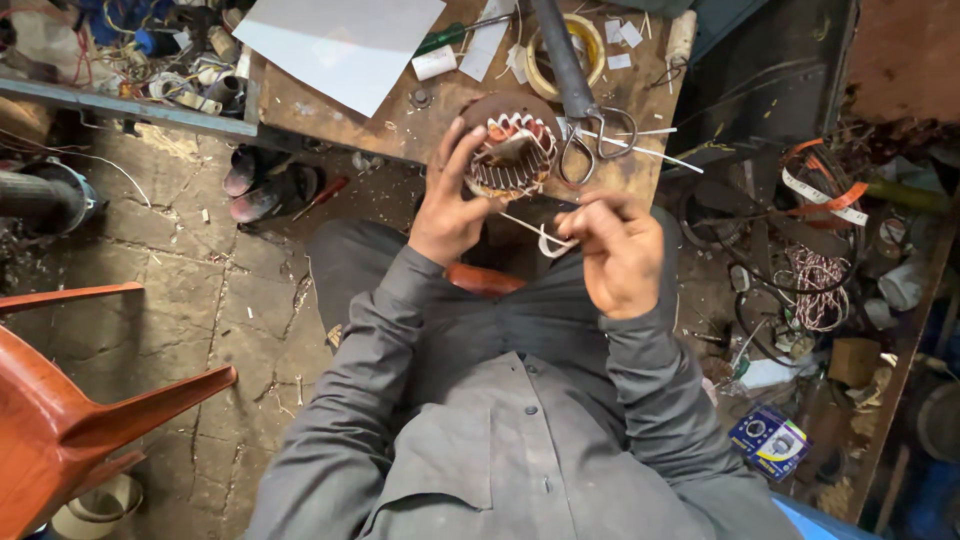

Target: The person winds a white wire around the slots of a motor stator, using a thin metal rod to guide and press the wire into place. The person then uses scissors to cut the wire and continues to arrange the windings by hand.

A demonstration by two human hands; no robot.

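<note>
Cluttered workshop, stone floor, orange chair (60,420) far left | wooden bench (400,110) | left hand (447,205) grips round motor stator (510,150) at bench edge | scissors (590,135) just beside | right hand (620,250) pinches white strip (545,237) running to stator | risk: hard tug could tear strip or tip stator off edge.

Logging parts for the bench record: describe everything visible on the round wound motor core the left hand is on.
The motor core is a rusty brown metal ring with copper-coloured wire coils packed in its slots and white and red insulating strips sticking out of the inner edge. It rests tilted at the near edge of the wooden workbench. The left hand grips its left side; a white strip runs from it to the right hand. Scissors lie beside it.
</note>
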